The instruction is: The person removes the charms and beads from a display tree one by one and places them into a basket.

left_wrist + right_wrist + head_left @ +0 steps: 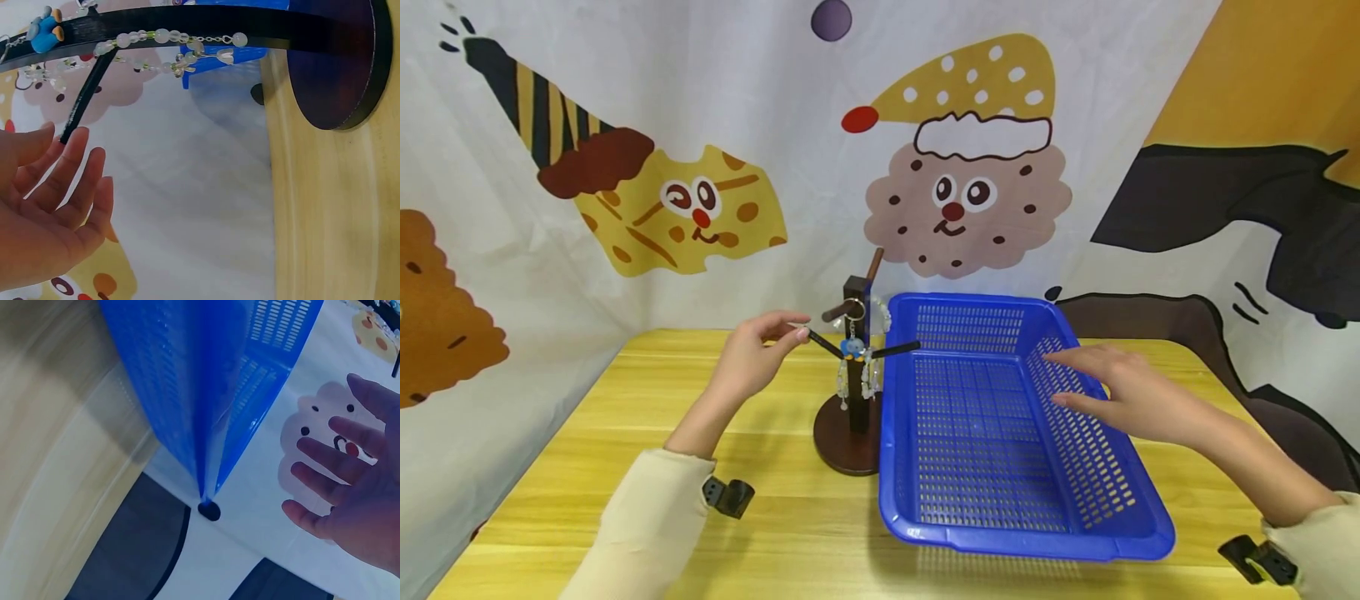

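A dark jewelry stand [857,417] with several arms and a round base stands upright on the table. Beaded bracelets [868,375] hang from it, and a ring with a small blue figure charm [853,347] dangles from an arm. My left hand [756,354] is at the tip of the stand's left arm, thumb and fingertips right beside it. In the left wrist view its fingers [74,147] are loosely bent and spread. Over the right side of a blue plastic basket [977,433] hovers my right hand [1127,396], fingers spread and holding nothing.
The basket stands close against the stand's right side, its rim [1037,546] reaching toward the table's front. Light wood tabletop [775,517] extends to the left. A cloth with cartoon prints [820,208] hangs behind the table.
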Tool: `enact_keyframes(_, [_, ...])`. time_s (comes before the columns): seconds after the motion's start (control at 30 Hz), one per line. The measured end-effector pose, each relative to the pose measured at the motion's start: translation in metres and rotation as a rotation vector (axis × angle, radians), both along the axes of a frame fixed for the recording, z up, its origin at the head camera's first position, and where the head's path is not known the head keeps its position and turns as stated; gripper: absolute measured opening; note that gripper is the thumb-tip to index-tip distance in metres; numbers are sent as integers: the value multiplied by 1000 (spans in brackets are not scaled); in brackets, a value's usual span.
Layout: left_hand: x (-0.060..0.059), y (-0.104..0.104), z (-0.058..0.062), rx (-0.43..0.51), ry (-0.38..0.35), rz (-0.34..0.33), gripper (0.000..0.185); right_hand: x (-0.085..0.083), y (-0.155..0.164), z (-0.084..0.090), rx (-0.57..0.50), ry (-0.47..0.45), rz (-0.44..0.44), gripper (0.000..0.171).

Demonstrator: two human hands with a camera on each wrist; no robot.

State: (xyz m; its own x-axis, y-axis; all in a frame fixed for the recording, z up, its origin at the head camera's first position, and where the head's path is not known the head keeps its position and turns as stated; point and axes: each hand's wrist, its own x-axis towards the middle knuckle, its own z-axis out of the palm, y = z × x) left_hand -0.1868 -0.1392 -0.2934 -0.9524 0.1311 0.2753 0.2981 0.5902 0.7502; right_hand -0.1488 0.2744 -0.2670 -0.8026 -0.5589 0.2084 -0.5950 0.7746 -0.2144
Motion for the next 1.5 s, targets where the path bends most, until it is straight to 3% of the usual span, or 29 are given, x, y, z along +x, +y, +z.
enact_keyframes(0.4, [-3,3,-1,34,-10,37,21,-3,-31,11,-29,-67,77,42])
enact_keyframes(0.77, [-4,2,-3,44,-32,48,22,-13,-58,18,-132,-132,135,34])
enact_keyframes(1.3, [-5,3,-2,59,-46,35,18,-21,-106,21,-194,-159,210,24])
enact_keyframes(1.5, [-7,3,-3,67,-62,31,18,-23,-119,28,-232,-123,254,19])
